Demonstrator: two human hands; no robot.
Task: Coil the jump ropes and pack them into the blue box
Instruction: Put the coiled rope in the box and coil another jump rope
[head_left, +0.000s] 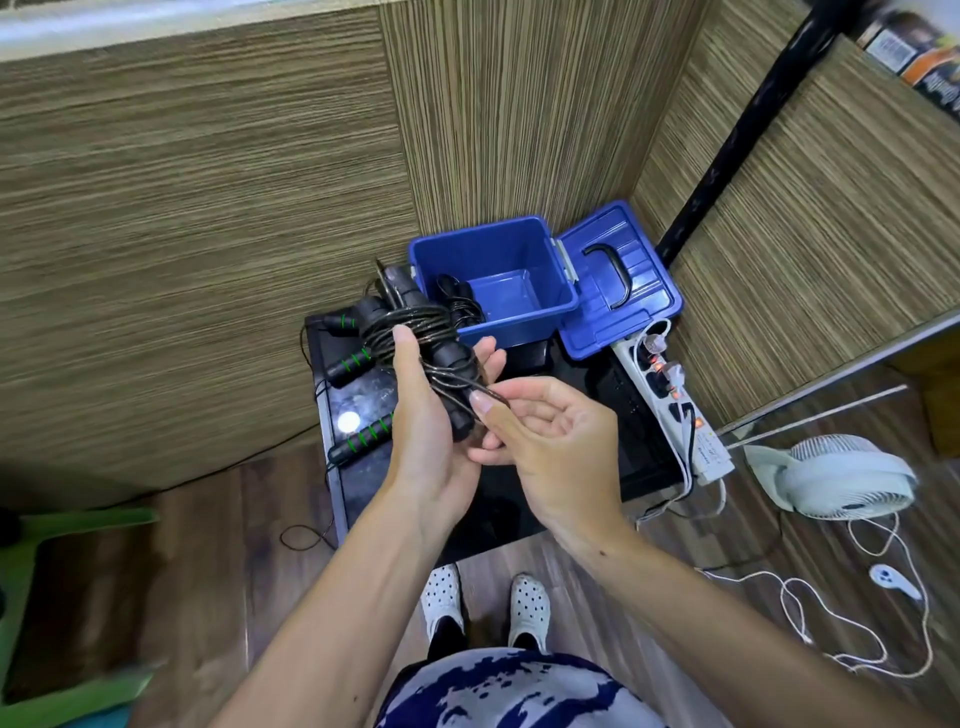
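Observation:
My left hand (426, 415) grips a black jump rope (415, 327), coiled into a bundle with its black handles lying across my palm. My right hand (545, 431) pinches the loose end of that rope's cord between thumb and forefinger, just right of the bundle. The blue box (540, 312) stands open behind my hands on a black surface (519, 499). One coiled black rope (460, 304) lies inside it at the left wall. Black handles with green stripes (356, 358) from other ropes lie on the surface to the left.
The box's blue lid (623, 280) with a black handle lies flat to the right of the box. A white power strip (675, 410) with plugs runs along the surface's right edge. A white fan (841, 475) and white cables sit on the wooden floor at the right.

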